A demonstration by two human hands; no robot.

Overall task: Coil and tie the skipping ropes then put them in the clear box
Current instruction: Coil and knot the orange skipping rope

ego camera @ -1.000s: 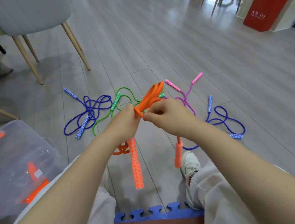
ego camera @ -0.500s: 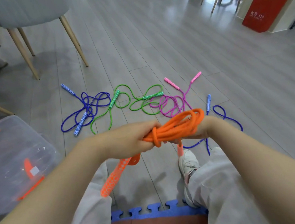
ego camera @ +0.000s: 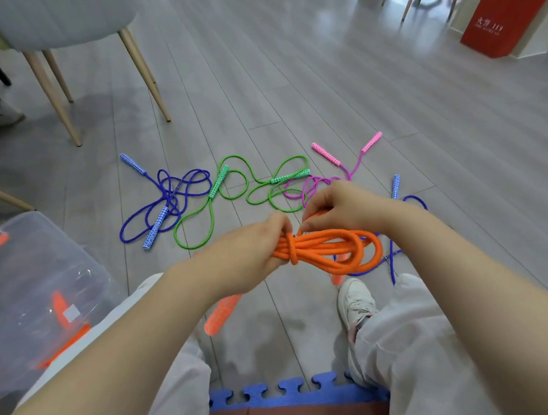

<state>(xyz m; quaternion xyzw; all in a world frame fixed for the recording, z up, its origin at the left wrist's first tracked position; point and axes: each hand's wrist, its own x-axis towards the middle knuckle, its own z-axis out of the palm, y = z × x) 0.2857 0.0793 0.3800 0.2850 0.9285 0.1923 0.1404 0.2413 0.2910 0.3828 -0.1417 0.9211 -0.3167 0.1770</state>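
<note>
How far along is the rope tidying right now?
Done: nothing certain; orange shapes show inside the clear box. In hand: the left hand grips the coiled orange rope, one wrap around it; the right hand pinches its end. Left: two blue ropes, the green rope and the pink rope lie loose.

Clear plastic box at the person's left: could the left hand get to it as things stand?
Probably yes, though not right away. The clear plastic box sits beside the left thigh with nothing between, but the left hand is gripping the coiled orange skipping rope, which the right hand pinches too.
</note>
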